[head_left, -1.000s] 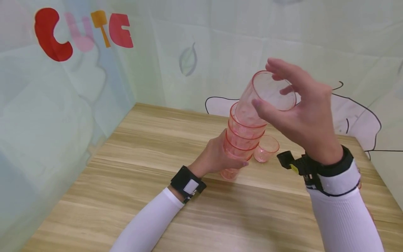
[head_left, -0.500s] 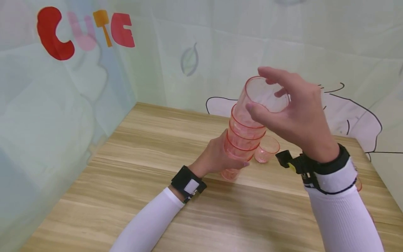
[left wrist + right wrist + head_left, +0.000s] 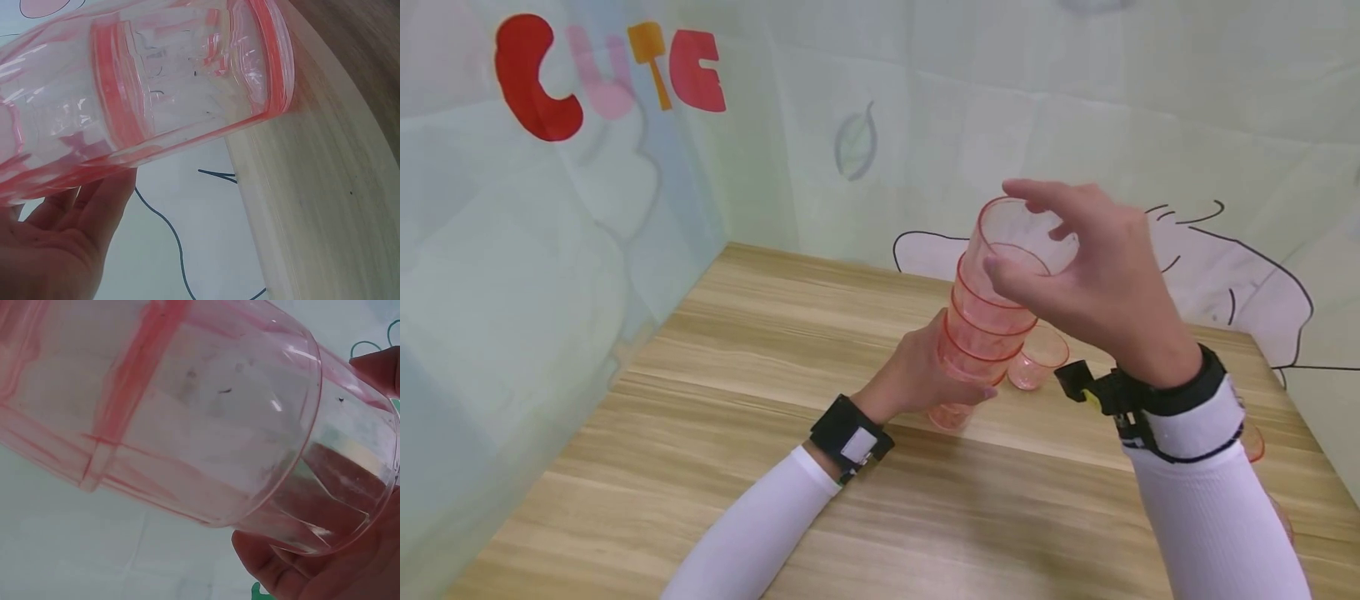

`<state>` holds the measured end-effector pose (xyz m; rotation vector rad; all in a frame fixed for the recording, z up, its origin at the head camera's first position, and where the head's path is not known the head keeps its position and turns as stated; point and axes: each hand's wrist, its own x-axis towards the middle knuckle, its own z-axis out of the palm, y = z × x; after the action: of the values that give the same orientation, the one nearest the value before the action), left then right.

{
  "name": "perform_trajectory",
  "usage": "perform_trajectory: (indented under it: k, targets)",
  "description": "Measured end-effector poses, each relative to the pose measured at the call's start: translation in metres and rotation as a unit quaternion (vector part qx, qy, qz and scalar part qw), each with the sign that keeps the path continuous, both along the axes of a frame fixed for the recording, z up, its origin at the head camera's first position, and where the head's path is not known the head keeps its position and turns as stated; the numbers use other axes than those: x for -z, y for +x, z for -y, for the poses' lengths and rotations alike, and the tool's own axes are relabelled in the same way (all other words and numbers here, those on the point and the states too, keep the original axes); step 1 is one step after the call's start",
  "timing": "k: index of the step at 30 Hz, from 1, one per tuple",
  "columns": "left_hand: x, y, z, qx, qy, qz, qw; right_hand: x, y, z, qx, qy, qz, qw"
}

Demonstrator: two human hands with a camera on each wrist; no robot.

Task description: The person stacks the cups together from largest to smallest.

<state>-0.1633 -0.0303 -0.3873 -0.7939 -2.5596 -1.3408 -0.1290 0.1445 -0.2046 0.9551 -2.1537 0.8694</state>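
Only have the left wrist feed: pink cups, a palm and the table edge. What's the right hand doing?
Observer: The right hand pinches the top cup by its rim, its lower part inside the stack.
Operator: Is the stack on the table?
Observer: Its base touches the wooden table; the left hand grips it low down.
Operator: Any other cups out?
Observer: One loose cup stands upright just right of the stack, and part of another pink rim shows behind the right sleeve.
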Motion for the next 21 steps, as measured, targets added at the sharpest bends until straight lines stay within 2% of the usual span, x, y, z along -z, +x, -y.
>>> perform_trajectory:
  k: [8, 11, 16, 21]
  targets:
    - [0.001, 0.001, -0.001, 0.008, 0.012, -0.002, 0.9999, 0.004, -0.002, -0.001, 0.012, 0.037, 0.033, 0.999]
    - [0.001, 0.001, -0.001, 0.005, 0.011, -0.003, 0.9999, 0.007, -0.003, -0.002, 0.011, 0.034, 0.048, 0.998]
    - [0.001, 0.000, -0.001, 0.006, 0.009, -0.004, 0.9999, 0.020, -0.004, -0.004, 0.006, 0.000, 0.086, 0.996]
    - [0.000, 0.000, -0.001, 0.006, 0.014, -0.001, 0.9999, 0.036, -0.004, -0.003, 0.017, -0.084, 0.146, 0.986]
